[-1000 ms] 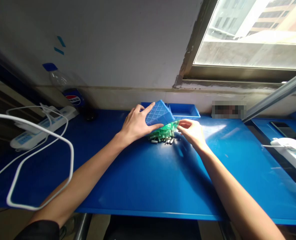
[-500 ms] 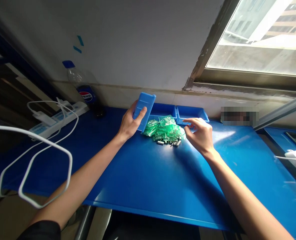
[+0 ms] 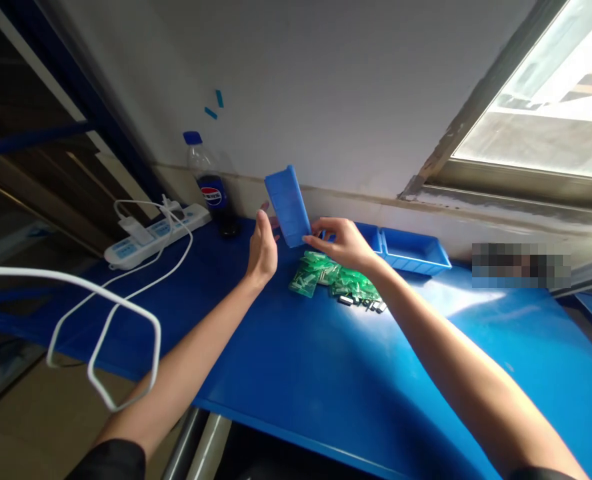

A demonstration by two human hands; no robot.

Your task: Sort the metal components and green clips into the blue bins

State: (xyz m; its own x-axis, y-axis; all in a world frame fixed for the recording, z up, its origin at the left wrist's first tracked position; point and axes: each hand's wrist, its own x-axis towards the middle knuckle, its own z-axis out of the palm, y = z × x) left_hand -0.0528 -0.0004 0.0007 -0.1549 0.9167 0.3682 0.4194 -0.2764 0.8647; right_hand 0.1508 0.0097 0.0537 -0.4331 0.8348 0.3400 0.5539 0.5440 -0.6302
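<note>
A small blue plastic bin (image 3: 288,207) is held up in the air, tilted, with its long side facing me. My right hand (image 3: 343,243) pinches its lower right corner between thumb and fingers. Just left of the bin, my left hand (image 3: 263,253) has its thumb raised and its fingers partly hidden; it appears to hold nothing. Beneath the bin lies a heap of green translucent plastic pieces (image 3: 309,277), with small black-and-silver parts (image 3: 363,305) along its front edge.
Two blue bins stand by the wall, the right bin (image 3: 416,253) and one partly behind my right hand. A cola bottle (image 3: 213,193) and a white power strip (image 3: 156,235) are at the left. A white cable (image 3: 157,333) loops over my left forearm.
The bin has turned and passed from my left hand's grip to my right hand. My right hand has moved left across the heap. The camera view has shifted left.
</note>
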